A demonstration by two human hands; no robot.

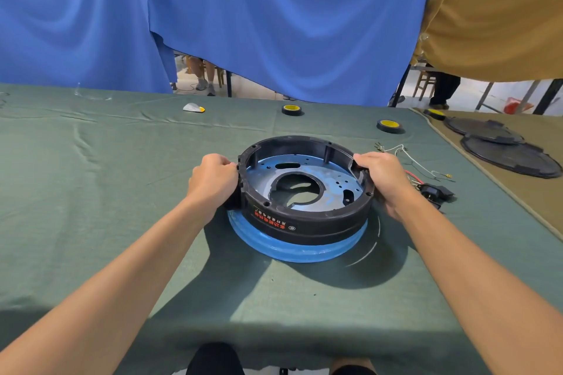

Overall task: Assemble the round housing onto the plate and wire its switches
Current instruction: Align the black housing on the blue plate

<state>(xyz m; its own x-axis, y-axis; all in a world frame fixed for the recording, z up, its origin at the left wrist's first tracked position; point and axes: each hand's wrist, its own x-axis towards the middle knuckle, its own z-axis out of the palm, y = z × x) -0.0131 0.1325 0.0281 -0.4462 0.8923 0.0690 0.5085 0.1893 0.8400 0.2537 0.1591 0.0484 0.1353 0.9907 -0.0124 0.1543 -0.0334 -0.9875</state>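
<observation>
A black round housing (307, 224) with a red and white label sits on top of a blue-filmed metal plate (292, 248) in the middle of the table. The plate's holed face shows through the ring. My left hand (211, 181) grips the housing's left wall, fingers curled over its rim. On the opposite side my right hand (385, 179) grips the right wall the same way. To the right of the housing lie black switches (435, 192) with red, white and black wires (408, 158).
Two rolls of black tape with yellow cores (292, 109) (389, 126) lie behind the housing, a third roll (435, 113) further right. A white and yellow object (193, 107) lies far left. Two black round covers (508, 155) rest on the brown cloth at right. Blue curtains hang behind.
</observation>
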